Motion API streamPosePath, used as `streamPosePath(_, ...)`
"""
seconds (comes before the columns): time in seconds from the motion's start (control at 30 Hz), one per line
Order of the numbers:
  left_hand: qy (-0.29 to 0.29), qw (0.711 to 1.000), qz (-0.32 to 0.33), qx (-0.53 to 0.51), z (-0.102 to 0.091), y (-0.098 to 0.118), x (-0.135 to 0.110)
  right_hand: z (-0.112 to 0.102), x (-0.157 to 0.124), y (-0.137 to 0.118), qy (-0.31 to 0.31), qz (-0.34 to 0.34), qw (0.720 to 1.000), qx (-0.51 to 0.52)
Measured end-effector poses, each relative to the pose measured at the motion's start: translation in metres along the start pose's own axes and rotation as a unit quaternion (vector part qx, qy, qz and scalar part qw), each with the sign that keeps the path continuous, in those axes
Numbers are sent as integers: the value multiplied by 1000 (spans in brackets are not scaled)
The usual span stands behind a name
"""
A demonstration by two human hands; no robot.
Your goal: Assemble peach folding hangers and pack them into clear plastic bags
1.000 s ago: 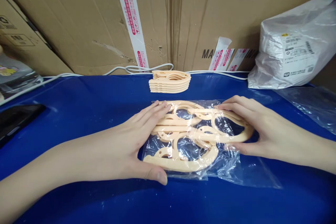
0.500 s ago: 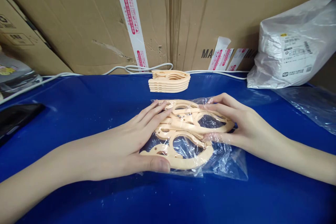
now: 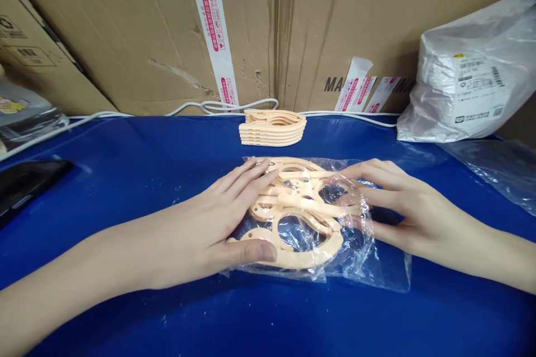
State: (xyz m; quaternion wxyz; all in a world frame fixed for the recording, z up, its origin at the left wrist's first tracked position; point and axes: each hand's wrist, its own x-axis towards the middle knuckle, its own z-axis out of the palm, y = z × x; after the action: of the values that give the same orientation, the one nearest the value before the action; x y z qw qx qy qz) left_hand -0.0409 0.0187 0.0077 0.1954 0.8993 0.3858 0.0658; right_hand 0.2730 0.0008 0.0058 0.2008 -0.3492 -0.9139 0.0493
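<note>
A clear plastic bag lies on the blue table cover with several peach plastic hanger pieces inside it. My left hand rests flat on the bag's left end, fingers stretched over the pieces and thumb pressed on the nearest piece. My right hand lies on the bag's right side, fingers extended and touching the plastic over the pieces. A neat stack of the same peach pieces sits farther back.
Big cardboard boxes wall off the back, with white cables along their foot. A white plastic-wrapped package stands at the right, loose clear film beside it. A black flat object lies at the left edge.
My right hand pushed the pieces leftward inside the bag, bunching them toward my left hand, then slid back slightly right. My left thumb moved onto the nearest piece.
</note>
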Motion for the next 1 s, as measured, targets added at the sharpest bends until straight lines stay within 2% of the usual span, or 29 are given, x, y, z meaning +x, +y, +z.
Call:
streamPosePath(0.17,-63,998,2,12,-4,-3,1,-2,2,-1,-1,17,1000,18)
streamPosePath(0.3,-63,998,6,3,-7,-5,1,5,1,0,3,21,998,56)
streamPosePath(0.43,-77,997,0,-11,-7,-4,2,12,7,-1,-42,7,994,99)
streamPosePath(0.6,-75,997,3,-18,-6,-4,1,14,17,-2,-55,-40,993,92)
streamPosePath(0.67,-56,998,5,-17,-3,-3,1,15,17,-1,-32,-73,994,68)
streamPosePath(0.8,32,999,21,-19,4,0,9,19,16,1,0,-149,988,40)
streamPosePath(0.9,71,996,49,-39,7,1,17,20,16,1,-11,-157,987,31)
streamPosePath(1.0,76,993,65,-56,7,-1,22,21,17,1,-23,-160,987,6)
